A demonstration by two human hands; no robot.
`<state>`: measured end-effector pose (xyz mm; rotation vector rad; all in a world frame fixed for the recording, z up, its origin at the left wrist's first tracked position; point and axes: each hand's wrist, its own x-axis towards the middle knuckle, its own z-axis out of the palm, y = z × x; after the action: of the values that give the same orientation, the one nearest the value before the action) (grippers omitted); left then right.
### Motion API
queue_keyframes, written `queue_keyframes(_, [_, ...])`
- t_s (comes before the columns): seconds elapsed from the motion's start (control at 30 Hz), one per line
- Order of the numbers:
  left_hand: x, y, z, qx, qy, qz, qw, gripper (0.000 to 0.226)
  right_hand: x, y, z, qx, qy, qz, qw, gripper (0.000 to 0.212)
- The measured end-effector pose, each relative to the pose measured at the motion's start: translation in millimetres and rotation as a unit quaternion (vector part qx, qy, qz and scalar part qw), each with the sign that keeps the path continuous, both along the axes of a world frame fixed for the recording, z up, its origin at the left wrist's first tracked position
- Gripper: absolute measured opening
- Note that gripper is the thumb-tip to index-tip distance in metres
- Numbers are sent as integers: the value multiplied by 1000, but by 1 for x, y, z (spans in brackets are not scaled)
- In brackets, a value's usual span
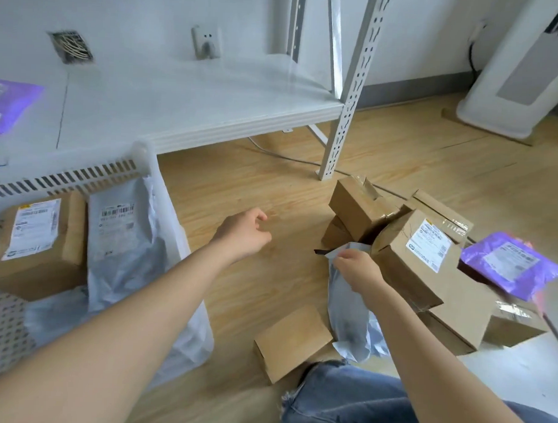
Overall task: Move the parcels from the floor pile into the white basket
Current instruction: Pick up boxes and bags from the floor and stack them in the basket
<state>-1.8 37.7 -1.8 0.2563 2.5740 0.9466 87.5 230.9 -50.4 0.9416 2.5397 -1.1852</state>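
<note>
My right hand (353, 271) is pinched shut on the top edge of a grey poly mailer (347, 315), which hangs from my fingers with its lower end resting on the floor (240, 184) beside my knee. I hold it by the edge because the bag is limp and flat, and a pinch at the rim lets the rest trail clear of the boxes. Just beyond that hand, to its right, the pile sits: a labelled cardboard box (409, 257) almost touching my knuckles, a tilted box (360, 204) further out, and a purple mailer (510, 263) at the far right edge. A small plain box (293, 341) lies close under my right forearm. My left hand (245, 234) hovers empty over bare floor, fingers loosely curled and holding nothing, between the pile and the white basket (140, 159). The basket stands to the left of that hand, already holding a taped box with a label (36, 244) and a grey bagged parcel (125, 234) laid side by side. I judge the left hand is placed to receive or steady the mailer on its way across, since the basket lies on that side.
</note>
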Motion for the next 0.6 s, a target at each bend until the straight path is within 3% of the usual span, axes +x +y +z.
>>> queue_keyframes(0.17, [-2, 16, -42, -50, -40, -27, 998, 42, 7, 11, -58, 50, -100, 88, 990, 52])
queue_keyframes(0.4, [-2, 43, -87, -103, -86, -71, 988, 42, 7, 9, -93, 186, -204, 214, 937, 38])
queue_keyframes(0.6, [8, 45, -107, -122, -134, -104, 978, 42, 37, -1, -112, 174, -298, 326, 880, 40])
